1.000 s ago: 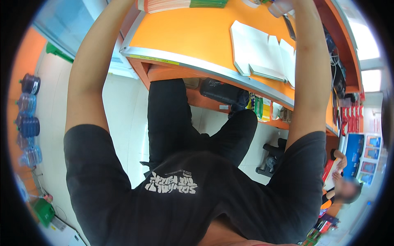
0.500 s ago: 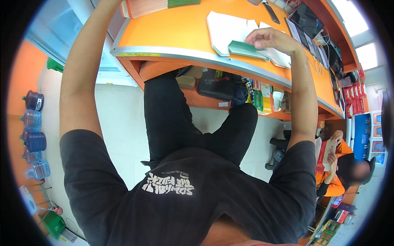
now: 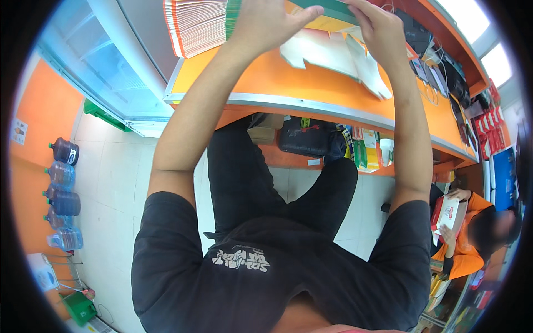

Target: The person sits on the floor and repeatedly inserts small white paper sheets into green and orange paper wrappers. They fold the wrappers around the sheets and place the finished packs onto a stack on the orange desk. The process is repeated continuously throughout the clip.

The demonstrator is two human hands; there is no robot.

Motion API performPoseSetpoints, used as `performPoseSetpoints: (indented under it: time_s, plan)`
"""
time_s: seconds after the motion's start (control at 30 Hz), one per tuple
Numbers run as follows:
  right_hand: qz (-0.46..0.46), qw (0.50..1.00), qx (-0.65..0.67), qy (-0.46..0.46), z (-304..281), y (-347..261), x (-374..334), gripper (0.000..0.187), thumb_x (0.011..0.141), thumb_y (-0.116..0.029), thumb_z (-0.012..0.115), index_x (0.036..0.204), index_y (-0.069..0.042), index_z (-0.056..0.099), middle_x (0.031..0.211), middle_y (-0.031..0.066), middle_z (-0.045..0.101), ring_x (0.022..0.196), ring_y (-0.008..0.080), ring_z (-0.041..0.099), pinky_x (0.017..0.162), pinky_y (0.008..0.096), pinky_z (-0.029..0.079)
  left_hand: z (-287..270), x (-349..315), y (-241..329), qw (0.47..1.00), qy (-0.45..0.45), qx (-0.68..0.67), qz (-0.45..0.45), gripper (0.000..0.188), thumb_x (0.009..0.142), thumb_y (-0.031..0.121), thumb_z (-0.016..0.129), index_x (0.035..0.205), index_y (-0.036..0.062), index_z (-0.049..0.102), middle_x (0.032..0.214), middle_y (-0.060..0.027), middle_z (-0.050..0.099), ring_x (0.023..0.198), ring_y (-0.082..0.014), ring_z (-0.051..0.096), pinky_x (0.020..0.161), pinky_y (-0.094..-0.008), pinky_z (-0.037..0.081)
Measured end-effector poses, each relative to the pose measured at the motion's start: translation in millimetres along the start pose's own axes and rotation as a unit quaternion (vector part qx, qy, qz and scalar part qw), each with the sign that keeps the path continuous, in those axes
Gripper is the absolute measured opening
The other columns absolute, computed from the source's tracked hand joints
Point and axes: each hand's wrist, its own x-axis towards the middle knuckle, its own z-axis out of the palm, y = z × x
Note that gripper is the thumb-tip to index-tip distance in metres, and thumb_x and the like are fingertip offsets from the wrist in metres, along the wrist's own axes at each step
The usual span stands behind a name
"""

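Observation:
At the top of the view, a green and yellow cardboard carton [image 3: 337, 12] lies over the orange desk. My right hand [image 3: 380, 28] pinches its right end with bent fingers. My left hand [image 3: 267, 26] reaches in at the carton's left end, its thumb stretched across the green panel. The left fingers are blurred and run off the top edge, so their hold is hidden. Just below the carton lie flat white carton blanks [image 3: 319, 54] with cut flaps. Beside my left hand stands a thick stack of folded cartons [image 3: 197, 26] with orange, white and green edges.
The orange desk [image 3: 261, 83] has a metal front edge. Cables and dark devices [image 3: 447, 72] line its right side. A black case [image 3: 302, 133] sits below. A person in orange [image 3: 472, 261] holds a white and red box [image 3: 447, 213] at right. Water jugs [image 3: 62, 177] line the left wall.
My left hand has come into view beside the stack. My right hand has moved up and away from me. The green carton piece has moved off the white blanks toward the top edge.

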Motion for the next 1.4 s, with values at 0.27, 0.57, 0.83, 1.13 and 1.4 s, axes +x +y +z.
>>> performPoseSetpoints:
  time_s: [0.27,0.57,0.83,1.13,1.4]
  plan:
    - [0.060,0.993,0.008,0.105,17,-2,-34,0.022,0.089,-0.006,0.062,0.110,-0.008,0.065,0.094,0.0148,0.069,0.083,0.0305,0.067,0.073,0.0365,0.052,60,18,-21,0.988,0.072,-0.055,0.126,0.013,0.091,0.014,0.061,0.097,0.0040,0.057,0.097,-0.0124,0.056,0.093,-0.0298,0.052,0.084,-0.0382,0.040]
    - [0.032,0.937,-0.085,0.338,-54,12,-40,0.019,0.089,-0.002,0.066,0.108,-0.001,0.064,0.109,0.0136,0.068,0.095,0.0214,0.068,0.079,0.0300,0.056,34,-40,54,0.970,-0.220,-0.100,0.014,0.062,0.079,0.052,0.070,0.117,0.0049,0.060,0.111,-0.0170,0.063,0.107,-0.0330,0.061,0.091,-0.0433,0.049]
    - [0.083,0.907,0.260,0.320,-197,-64,-164,0.018,0.090,-0.014,0.060,0.104,-0.003,0.057,0.096,0.0113,0.059,0.090,0.0258,0.056,0.080,0.0392,0.046,26,-102,39,0.960,-0.270,-0.048,-0.061,0.042,0.085,0.033,0.067,0.114,0.0039,0.061,0.110,-0.0158,0.063,0.107,-0.0317,0.060,0.090,-0.0401,0.048]
    - [0.386,0.889,0.231,-0.083,-49,-156,-216,0.017,0.084,-0.001,0.065,0.101,-0.001,0.066,0.085,0.0112,0.064,0.079,0.0233,0.061,0.073,0.0327,0.047,-31,-172,112,0.781,-0.424,-0.398,-0.228,0.033,0.095,0.034,0.062,0.109,0.0042,0.062,0.099,-0.0130,0.065,0.092,-0.0280,0.064,0.082,-0.0370,0.050]
    - [0.332,0.907,0.247,-0.076,75,-144,-235,0.011,0.086,-0.002,0.065,0.097,-0.002,0.062,0.091,0.0111,0.063,0.086,0.0271,0.060,0.077,0.0349,0.046,14,-289,82,0.742,-0.075,-0.280,-0.604,0.023,0.089,0.021,0.071,0.094,-0.0006,0.065,0.074,-0.0035,0.065,0.071,-0.0053,0.059,0.061,-0.0238,0.047]
